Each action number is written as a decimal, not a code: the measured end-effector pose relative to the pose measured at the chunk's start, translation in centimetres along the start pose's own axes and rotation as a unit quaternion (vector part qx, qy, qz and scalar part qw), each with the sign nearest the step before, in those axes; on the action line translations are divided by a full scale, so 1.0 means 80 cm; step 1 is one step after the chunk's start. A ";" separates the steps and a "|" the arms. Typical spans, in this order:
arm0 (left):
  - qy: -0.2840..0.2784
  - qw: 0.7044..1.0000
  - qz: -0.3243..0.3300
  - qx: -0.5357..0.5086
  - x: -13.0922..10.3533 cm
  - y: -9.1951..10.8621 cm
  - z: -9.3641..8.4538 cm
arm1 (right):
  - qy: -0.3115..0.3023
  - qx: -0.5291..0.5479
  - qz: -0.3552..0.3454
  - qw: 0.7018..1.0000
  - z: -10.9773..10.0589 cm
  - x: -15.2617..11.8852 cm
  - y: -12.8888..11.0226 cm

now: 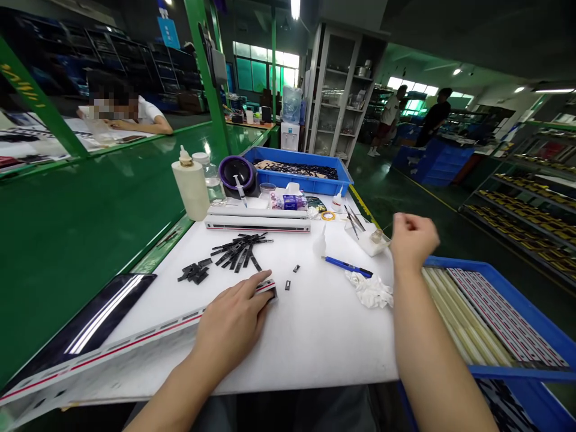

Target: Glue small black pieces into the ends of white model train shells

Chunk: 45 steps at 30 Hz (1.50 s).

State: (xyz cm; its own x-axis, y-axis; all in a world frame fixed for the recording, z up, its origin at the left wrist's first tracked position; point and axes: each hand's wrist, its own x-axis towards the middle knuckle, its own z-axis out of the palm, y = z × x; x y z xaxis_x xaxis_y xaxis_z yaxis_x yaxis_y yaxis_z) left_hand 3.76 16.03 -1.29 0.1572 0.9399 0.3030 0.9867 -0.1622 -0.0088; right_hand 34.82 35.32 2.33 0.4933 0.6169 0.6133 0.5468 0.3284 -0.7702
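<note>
Here, my left hand [236, 315] clamps one end of the strip [130, 344], whose other end overhangs the desk [315, 348]; a slack grip could drop it, a swing scatter the chips [288, 285]. My right hand [413, 239] is blurred; I cannot tell its grip.

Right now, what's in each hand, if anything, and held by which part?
Left hand: long red-striped piece, held near its far end. Right hand: fingers curled, blurred; can't tell whether anything is held.
</note>
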 end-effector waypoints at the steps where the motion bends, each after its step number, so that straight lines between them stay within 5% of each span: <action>1: -0.009 1.000 -0.004 -0.007 0.001 0.000 -0.002 | 0.029 0.037 0.008 0.999 0.001 -0.010 -0.009; 3: -0.030 0.999 -0.011 -0.026 0.004 0.000 -0.007 | 0.034 0.108 0.027 0.993 0.007 -0.043 -0.033; 4: -0.039 0.998 -0.017 -0.036 0.005 0.000 -0.010 | -0.011 0.152 0.039 0.988 0.012 -0.064 -0.046; 7: -0.056 0.996 -0.034 -0.060 0.009 -0.001 -0.016 | -0.249 0.326 0.074 0.909 0.023 -0.132 -0.085; 10: -0.063 0.995 -0.045 -0.068 0.009 0.000 -0.018 | -0.391 0.367 0.037 0.843 0.024 -0.180 -0.109; 25: -0.052 0.996 -0.035 -0.058 0.009 0.001 -0.015 | -0.451 0.289 -0.017 0.844 0.030 -0.200 -0.116; 30: -0.052 0.996 -0.038 -0.058 0.009 0.001 -0.017 | -0.374 0.314 -0.025 0.872 0.022 -0.174 -0.114; 34: -0.058 0.997 -0.030 -0.044 0.009 0.002 -0.016 | -0.085 0.222 -0.058 0.970 0.011 -0.100 -0.079; 37: -0.059 0.997 -0.028 -0.028 0.009 0.000 -0.013 | 0.079 0.128 -0.049 0.987 0.001 -0.039 -0.035; 41: -0.058 0.998 -0.028 -0.026 0.011 -0.005 -0.009 | 0.090 0.028 -0.018 0.995 -0.007 0.003 0.014; 45: -0.060 0.997 -0.030 -0.040 0.013 -0.006 -0.008 | 0.074 -0.017 -0.011 0.997 0.001 0.006 0.032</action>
State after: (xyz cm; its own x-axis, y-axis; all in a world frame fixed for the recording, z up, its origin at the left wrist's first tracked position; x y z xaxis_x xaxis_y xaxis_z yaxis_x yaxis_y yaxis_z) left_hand 3.43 16.87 -0.33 0.1071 0.9771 0.1836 0.9887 -0.1241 0.0836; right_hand 36.38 36.50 0.65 0.5738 0.4962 0.6516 0.5800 0.3154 -0.7510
